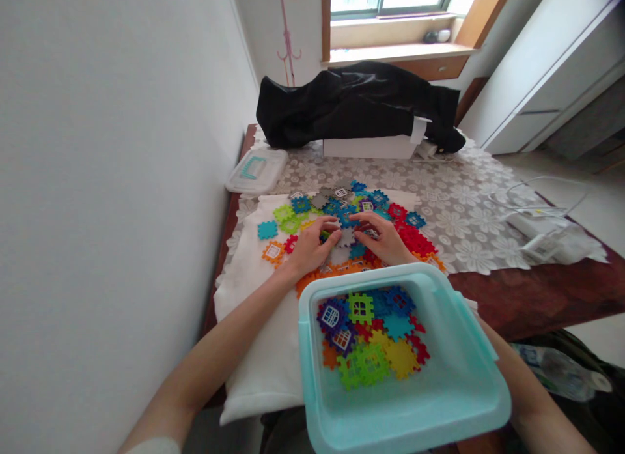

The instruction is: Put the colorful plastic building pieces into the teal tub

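Left hand [308, 251] and right hand [385, 239] sit close together over the pile, fingers curled down, fingertips nearly meeting around a grey plastic window-shaped interlocking tile [346, 238]. Neither hand is flat open, but I cannot tell if either is gripping that tile or only touching it. Grey tile lies mid-pile in a loose spread of blue, red, orange, green and grey plastic interlocking tiles [378, 198], on a white padded cloth [263, 369]. Just nearer the person, between the forearms, sits an aqua plastic tub [305, 350], support hidden. Inside is one jumbled layer of mixed tiles, including a yellow plastic tile [401, 358] and a green plastic window tile [361, 307], with tub floor showing around them. Status: judging by the spread, the smaller share is in the tub and the larger share is out on the cloth. Further out: a clear plastic lid with aqua trim [256, 170] lies on a white lace tablecloth [469, 219], past the cloth's far-left corner. Beyond the pile, a white cardboard box [368, 148] sits under a black fabric bundle [351, 105].
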`<state>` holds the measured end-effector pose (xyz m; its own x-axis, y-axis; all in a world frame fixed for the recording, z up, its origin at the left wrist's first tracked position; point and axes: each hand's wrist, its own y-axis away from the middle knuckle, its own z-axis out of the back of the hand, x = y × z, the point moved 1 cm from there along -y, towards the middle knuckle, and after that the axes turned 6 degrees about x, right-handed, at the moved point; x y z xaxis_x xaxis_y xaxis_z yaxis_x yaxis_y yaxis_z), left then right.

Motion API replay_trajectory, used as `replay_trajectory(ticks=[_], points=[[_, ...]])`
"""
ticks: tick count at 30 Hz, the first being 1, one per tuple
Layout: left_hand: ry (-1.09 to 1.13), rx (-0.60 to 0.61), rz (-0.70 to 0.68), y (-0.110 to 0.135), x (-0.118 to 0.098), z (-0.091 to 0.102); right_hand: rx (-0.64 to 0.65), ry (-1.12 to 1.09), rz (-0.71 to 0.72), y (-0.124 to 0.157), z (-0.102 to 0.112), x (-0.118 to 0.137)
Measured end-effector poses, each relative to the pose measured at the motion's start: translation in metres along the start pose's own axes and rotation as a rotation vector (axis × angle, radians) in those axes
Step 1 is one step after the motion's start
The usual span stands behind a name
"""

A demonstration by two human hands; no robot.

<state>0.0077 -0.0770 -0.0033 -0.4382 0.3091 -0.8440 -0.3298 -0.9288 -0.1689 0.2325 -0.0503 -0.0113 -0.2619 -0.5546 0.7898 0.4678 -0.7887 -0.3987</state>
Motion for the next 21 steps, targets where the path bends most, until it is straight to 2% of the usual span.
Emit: replay_trajectory(ticks=[5,11,16,21], points=[[0.091,0.038,0.054,0.0,0.0,0.002,0.028,0.049,0.031,-0.001,0.0,0.005],[0.225,-0.05,0.039,-0.005,0.008,0.003,0.021,0.049,0.023,0.0,-0.001,0.007],[0.202,-0.092,0.03,-0.006,0.013,0.003,-0.062,-0.086,-0.059,0.0,0.001,0.006],[0.21,-0.103,0.053,-0.004,0.01,0.003,-0.207,-0.387,-0.191,-0.002,0.008,0.003]])
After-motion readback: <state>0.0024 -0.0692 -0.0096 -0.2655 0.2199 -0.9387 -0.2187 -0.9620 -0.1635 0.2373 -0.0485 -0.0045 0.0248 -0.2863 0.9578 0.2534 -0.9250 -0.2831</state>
